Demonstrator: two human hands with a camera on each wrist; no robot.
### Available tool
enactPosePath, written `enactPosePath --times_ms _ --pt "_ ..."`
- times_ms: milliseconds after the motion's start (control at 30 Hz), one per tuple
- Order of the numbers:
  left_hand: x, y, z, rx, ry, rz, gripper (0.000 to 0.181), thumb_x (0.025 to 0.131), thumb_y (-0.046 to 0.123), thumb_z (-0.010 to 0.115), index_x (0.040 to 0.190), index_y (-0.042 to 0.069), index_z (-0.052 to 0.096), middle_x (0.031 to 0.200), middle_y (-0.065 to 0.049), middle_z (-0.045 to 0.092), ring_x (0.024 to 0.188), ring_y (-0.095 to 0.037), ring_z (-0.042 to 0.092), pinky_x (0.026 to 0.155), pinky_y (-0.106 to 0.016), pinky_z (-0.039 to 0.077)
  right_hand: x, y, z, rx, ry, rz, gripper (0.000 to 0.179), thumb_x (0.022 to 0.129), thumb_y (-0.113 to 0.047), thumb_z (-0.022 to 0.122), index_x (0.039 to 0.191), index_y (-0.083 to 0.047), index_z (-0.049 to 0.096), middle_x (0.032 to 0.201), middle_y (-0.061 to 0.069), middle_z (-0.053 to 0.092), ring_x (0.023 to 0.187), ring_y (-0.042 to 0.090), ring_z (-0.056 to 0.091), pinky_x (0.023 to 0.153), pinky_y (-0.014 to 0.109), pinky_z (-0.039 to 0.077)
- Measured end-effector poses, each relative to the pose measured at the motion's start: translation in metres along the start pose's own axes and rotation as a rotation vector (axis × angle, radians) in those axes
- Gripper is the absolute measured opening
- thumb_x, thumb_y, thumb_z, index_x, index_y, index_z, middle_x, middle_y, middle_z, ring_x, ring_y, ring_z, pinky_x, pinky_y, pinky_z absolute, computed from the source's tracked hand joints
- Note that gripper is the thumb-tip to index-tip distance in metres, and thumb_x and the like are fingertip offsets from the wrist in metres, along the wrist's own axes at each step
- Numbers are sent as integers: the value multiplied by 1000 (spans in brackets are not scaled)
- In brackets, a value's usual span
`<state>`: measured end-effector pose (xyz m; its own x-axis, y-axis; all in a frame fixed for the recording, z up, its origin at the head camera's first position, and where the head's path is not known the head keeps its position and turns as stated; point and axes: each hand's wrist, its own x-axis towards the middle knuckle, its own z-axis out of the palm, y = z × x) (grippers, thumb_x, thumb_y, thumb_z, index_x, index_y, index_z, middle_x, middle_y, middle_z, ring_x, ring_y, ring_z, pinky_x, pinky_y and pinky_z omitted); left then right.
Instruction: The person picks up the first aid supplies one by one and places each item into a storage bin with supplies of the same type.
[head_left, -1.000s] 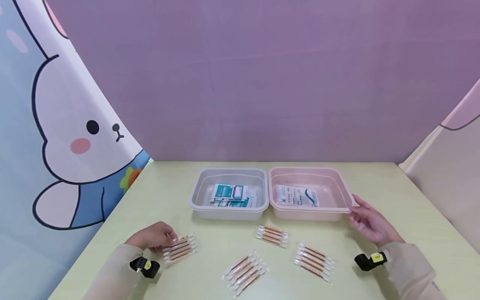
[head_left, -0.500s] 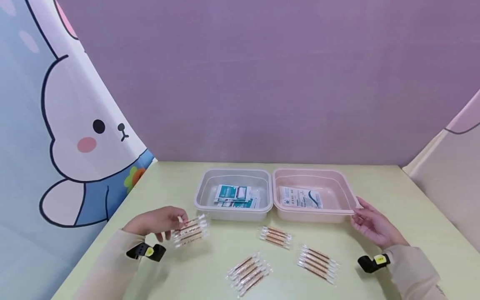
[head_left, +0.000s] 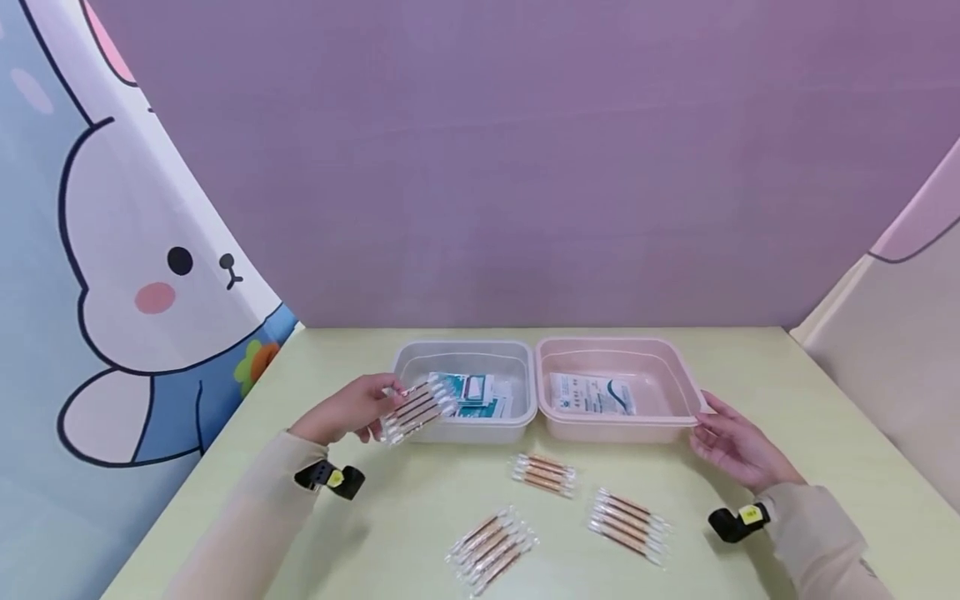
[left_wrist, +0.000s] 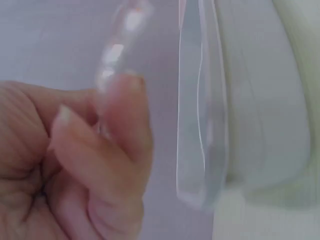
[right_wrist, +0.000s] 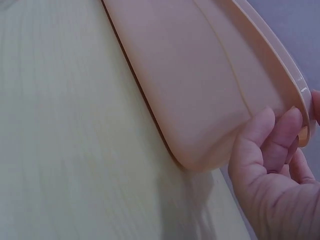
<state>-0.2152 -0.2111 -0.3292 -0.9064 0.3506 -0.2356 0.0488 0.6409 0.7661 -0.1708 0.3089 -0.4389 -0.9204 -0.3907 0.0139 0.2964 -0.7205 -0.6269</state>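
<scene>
My left hand (head_left: pixel 352 408) pinches a clear packet of cotton swabs (head_left: pixel 417 410) by its left edge. The packet is held up over the near left corner of the grey bin (head_left: pixel 465 430), overlapping its rim in the head view. In the left wrist view, thumb and fingers meet on the shiny wrapper (left_wrist: pixel 116 52), and the bin's wall (left_wrist: pixel 250 100) stands beside them. At the pink bin (head_left: pixel 618 429), my right hand (head_left: pixel 746 450) grips the near right corner, thumb on the rim and fingers beneath, as the right wrist view shows.
Several teal-and-white sachets (head_left: pixel 480 408) lie in the grey bin. A white printed packet (head_left: pixel 592 394) lies in the pink one. On the table in front are three more swab packets: one near the bins (head_left: pixel 543 475), one to the right (head_left: pixel 628 527), one closest (head_left: pixel 491 550).
The left hand has lifted its swab packet off the left of the table and carried it right and forward to the grey bin. The right hand keeps its grip on the pink bin's corner.
</scene>
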Motion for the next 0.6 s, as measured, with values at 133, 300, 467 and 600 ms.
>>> enactPosePath --times_ms 133,300,467,600 --pt "15 13 8 -46 -39 6 11 100 13 50 108 6 54 87 -11 59 53 -16 48 47 -24 44 0 0 1 8 29 -5 37 100 5 39 113 -15 68 95 9 56 86 17 56 83 31 51" --pt "34 30 21 -91 -79 35 13 101 11 47 111 4 53 82 -9 57 50 -14 48 47 -25 46 1 0 1 7 34 1 39 100 4 37 113 -15 68 97 9 57 87 16 57 83 31 50" --pt "58 47 37 -101 -100 34 12 101 13 49 108 6 55 80 -8 58 45 -13 46 43 -24 44 -5 -4 4 -30 75 -26 37 99 5 40 111 -16 68 97 9 57 88 16 57 83 30 51" --pt "74 54 47 -107 -83 -15 8 99 12 52 104 8 58 80 -6 56 45 -12 43 43 -23 42 -2 -1 8 -64 126 -23 36 98 5 44 109 -18 69 96 8 58 88 16 57 82 29 51"
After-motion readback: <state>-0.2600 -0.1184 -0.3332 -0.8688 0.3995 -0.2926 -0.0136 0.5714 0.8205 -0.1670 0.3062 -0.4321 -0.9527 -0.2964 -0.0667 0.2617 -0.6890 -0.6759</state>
